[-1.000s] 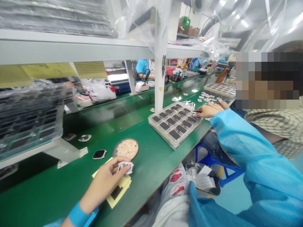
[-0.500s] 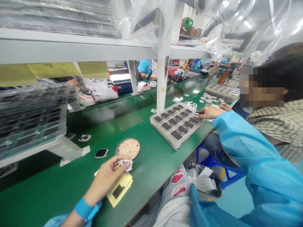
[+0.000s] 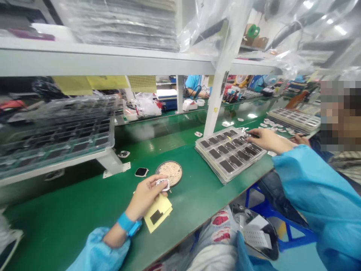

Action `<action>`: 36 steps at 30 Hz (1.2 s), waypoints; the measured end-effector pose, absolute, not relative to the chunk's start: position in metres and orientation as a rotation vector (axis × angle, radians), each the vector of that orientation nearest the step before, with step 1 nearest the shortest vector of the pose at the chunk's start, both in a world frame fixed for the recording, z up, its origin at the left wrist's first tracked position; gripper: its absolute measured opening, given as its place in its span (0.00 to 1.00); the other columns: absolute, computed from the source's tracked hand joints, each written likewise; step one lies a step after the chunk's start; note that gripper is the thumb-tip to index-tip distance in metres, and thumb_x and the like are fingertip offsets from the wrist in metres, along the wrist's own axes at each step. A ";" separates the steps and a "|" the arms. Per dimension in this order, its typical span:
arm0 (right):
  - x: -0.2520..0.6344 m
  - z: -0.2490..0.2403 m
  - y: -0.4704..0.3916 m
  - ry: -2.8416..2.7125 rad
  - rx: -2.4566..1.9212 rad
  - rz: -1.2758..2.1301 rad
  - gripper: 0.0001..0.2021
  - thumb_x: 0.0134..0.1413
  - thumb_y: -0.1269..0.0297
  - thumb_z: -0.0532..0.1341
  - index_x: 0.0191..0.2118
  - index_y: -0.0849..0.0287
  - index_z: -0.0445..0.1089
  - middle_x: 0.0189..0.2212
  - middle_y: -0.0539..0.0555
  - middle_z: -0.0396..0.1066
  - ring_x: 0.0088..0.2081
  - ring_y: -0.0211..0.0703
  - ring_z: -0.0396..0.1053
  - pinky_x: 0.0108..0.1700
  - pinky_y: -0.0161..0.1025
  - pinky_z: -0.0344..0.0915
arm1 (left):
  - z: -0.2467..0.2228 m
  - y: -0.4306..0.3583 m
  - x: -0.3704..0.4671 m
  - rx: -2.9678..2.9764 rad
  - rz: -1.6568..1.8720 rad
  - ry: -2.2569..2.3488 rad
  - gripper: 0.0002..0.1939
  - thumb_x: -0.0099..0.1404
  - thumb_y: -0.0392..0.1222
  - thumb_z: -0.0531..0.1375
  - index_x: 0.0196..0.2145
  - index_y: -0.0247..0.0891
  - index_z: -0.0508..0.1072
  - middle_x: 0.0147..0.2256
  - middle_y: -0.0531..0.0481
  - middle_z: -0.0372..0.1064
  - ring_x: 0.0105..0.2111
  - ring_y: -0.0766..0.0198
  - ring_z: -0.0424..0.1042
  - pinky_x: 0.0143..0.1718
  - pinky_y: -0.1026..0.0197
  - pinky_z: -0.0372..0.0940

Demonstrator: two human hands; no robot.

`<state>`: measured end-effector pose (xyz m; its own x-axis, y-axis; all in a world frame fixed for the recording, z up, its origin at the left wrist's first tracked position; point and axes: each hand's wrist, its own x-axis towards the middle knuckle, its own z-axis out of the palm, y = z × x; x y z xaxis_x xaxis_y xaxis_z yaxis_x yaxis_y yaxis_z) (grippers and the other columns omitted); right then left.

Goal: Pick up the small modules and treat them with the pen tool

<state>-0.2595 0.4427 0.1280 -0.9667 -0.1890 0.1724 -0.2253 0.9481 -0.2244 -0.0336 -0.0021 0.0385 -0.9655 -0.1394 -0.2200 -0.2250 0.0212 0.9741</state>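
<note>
My left hand (image 3: 146, 197) pinches a small white watch case part (image 3: 163, 184) between thumb and fingers, above the near edge of a round dish (image 3: 176, 175) of pale crumbly material. Beneath that hand lies a yellow paper pad (image 3: 160, 205) with a dark square on it. A watch with a black screen (image 3: 141, 172) rests left of the dish. My right hand (image 3: 269, 140), sleeved in blue, grips dark tweezers (image 3: 253, 134) over the far right part of a stack of clear trays (image 3: 210, 162) filled with dark screens. Whether the tips touch a screen I cannot tell.
A white post (image 3: 218, 101) rises behind the tray stack and carries a shelf (image 3: 113, 64). More trays (image 3: 70, 143) stand on a low rack at left. White parts (image 3: 275, 124) lie scattered at right, near a co-worker. A bin (image 3: 258, 233) stands below the table edge.
The view has swung left, so everything sits further right. My right hand has the tweezers over the trays in both frames; my left hand still holds the white case part near the dish.
</note>
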 end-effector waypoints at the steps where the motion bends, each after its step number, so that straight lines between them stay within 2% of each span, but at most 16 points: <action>1: -0.252 0.128 0.425 -2.898 0.408 0.549 0.20 0.52 0.53 0.64 0.47 0.61 0.75 0.45 0.59 0.77 0.45 0.53 0.74 0.46 0.42 0.68 | 0.038 0.000 -0.036 -0.397 2.131 2.195 0.25 0.57 0.53 0.68 0.45 0.32 0.74 0.32 0.45 0.77 0.26 0.65 0.75 0.19 0.70 0.58; 4: -0.225 0.120 0.359 -2.796 0.730 1.173 0.20 0.50 0.51 0.67 0.45 0.59 0.75 0.40 0.56 0.78 0.42 0.49 0.76 0.44 0.40 0.70 | 0.038 0.008 -0.043 -0.376 2.168 2.193 0.24 0.56 0.53 0.69 0.42 0.31 0.75 0.30 0.43 0.77 0.23 0.65 0.75 0.15 0.71 0.55; 6: -0.208 0.110 0.317 -2.779 0.926 1.385 0.18 0.49 0.53 0.68 0.43 0.58 0.74 0.36 0.54 0.79 0.38 0.46 0.75 0.40 0.39 0.70 | 0.038 0.013 -0.046 -0.358 2.212 2.177 0.23 0.56 0.53 0.69 0.40 0.30 0.76 0.29 0.43 0.77 0.22 0.64 0.74 0.15 0.70 0.57; 9: -0.193 0.091 0.275 -2.851 1.196 1.437 0.13 0.51 0.55 0.66 0.38 0.58 0.73 0.27 0.51 0.76 0.30 0.43 0.73 0.34 0.38 0.68 | 0.036 0.014 -0.045 -0.355 2.267 2.154 0.21 0.55 0.52 0.70 0.37 0.30 0.76 0.28 0.44 0.77 0.20 0.64 0.74 0.18 0.67 0.64; 14: -0.185 0.079 0.244 -2.843 1.241 1.228 0.10 0.53 0.55 0.65 0.34 0.58 0.74 0.29 0.51 0.75 0.32 0.44 0.71 0.37 0.41 0.68 | 0.027 0.003 -0.038 -0.378 2.302 2.176 0.20 0.55 0.52 0.70 0.35 0.30 0.77 0.27 0.44 0.77 0.19 0.67 0.72 0.21 0.67 0.65; 19: -0.153 0.083 0.193 -2.625 1.306 1.781 0.15 0.55 0.57 0.65 0.47 0.56 0.74 0.43 0.55 0.76 0.43 0.47 0.73 0.48 0.44 0.70 | 0.026 -0.007 -0.036 -0.377 2.356 2.160 0.20 0.57 0.53 0.68 0.34 0.32 0.76 0.25 0.47 0.75 0.18 0.68 0.70 0.20 0.68 0.62; 25: -0.137 0.063 0.139 -2.519 1.240 2.196 0.16 0.46 0.57 0.71 0.38 0.57 0.69 0.35 0.52 0.75 0.37 0.43 0.73 0.41 0.40 0.70 | 0.029 -0.008 -0.034 -0.246 2.455 2.101 0.20 0.57 0.53 0.68 0.36 0.33 0.71 0.27 0.49 0.73 0.23 0.66 0.72 0.21 0.66 0.65; 30: -0.144 0.039 0.141 -2.583 1.182 2.441 0.16 0.46 0.55 0.72 0.33 0.56 0.66 0.31 0.50 0.73 0.33 0.41 0.71 0.37 0.38 0.70 | 0.023 -0.006 -0.031 -0.192 2.302 2.246 0.19 0.62 0.54 0.64 0.34 0.32 0.72 0.28 0.48 0.72 0.25 0.66 0.72 0.23 0.66 0.65; 32: -0.145 0.037 0.144 -2.611 1.209 2.489 0.15 0.47 0.55 0.72 0.33 0.56 0.68 0.30 0.49 0.73 0.33 0.40 0.71 0.37 0.38 0.70 | 0.022 -0.006 -0.030 -0.197 2.260 2.262 0.18 0.63 0.54 0.62 0.33 0.33 0.72 0.27 0.49 0.71 0.24 0.67 0.70 0.22 0.66 0.64; 36: -0.147 0.041 0.146 -2.595 1.281 2.429 0.12 0.52 0.54 0.68 0.38 0.55 0.74 0.36 0.52 0.76 0.37 0.43 0.73 0.40 0.40 0.70 | 0.026 -0.007 -0.030 -0.270 2.188 2.292 0.17 0.62 0.53 0.63 0.30 0.34 0.73 0.25 0.49 0.71 0.22 0.67 0.69 0.21 0.67 0.63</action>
